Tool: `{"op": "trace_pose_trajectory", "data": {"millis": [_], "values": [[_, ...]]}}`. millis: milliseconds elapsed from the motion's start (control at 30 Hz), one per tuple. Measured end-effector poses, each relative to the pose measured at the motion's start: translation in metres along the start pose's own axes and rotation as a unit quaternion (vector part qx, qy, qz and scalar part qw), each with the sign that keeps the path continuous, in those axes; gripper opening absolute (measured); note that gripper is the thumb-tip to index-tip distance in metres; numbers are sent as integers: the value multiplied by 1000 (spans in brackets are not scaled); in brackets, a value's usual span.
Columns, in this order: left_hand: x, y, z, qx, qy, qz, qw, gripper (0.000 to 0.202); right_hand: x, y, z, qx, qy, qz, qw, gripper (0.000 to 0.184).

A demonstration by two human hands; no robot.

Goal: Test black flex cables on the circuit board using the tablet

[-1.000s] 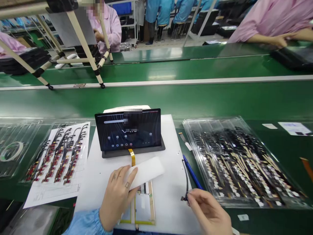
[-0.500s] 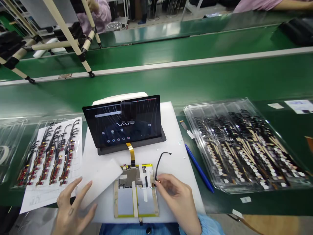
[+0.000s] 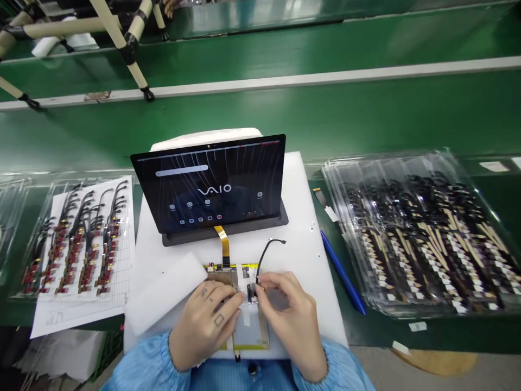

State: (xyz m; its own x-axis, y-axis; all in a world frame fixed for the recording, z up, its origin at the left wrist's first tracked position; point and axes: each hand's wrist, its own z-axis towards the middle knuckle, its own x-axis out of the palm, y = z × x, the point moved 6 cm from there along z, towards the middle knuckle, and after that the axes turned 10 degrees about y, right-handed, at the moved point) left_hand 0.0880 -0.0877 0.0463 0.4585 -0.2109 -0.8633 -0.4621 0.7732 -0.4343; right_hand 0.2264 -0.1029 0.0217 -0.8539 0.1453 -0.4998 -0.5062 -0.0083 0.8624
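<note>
A lit tablet screen leans on a dark stand at the back of a white mat. An orange ribbon cable runs from it down to an open tablet board lying flat on the mat. My left hand rests on the board, fingers pressing down on it. My right hand pinches the lower end of a thin black cable against the board; the cable's free end curls up toward the screen. A white foam strip lies just left of my left hand.
A sheet with rows of black and red cable parts lies at the left. A clear tray stack of black flex parts sits at the right, with a blue pen beside the mat. A green conveyor belt runs behind.
My left hand let go of the foam strip and came onto the board. My right hand carried the black cable from the mat's right side to the board. The view tilted down.
</note>
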Motion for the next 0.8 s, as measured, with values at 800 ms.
{"op": "trace_pose_trajectory", "data": {"millis": [800], "values": [[6, 0, -1, 1, 16, 30, 999, 23, 4, 1, 2, 4, 30, -7, 1000, 10]]}}
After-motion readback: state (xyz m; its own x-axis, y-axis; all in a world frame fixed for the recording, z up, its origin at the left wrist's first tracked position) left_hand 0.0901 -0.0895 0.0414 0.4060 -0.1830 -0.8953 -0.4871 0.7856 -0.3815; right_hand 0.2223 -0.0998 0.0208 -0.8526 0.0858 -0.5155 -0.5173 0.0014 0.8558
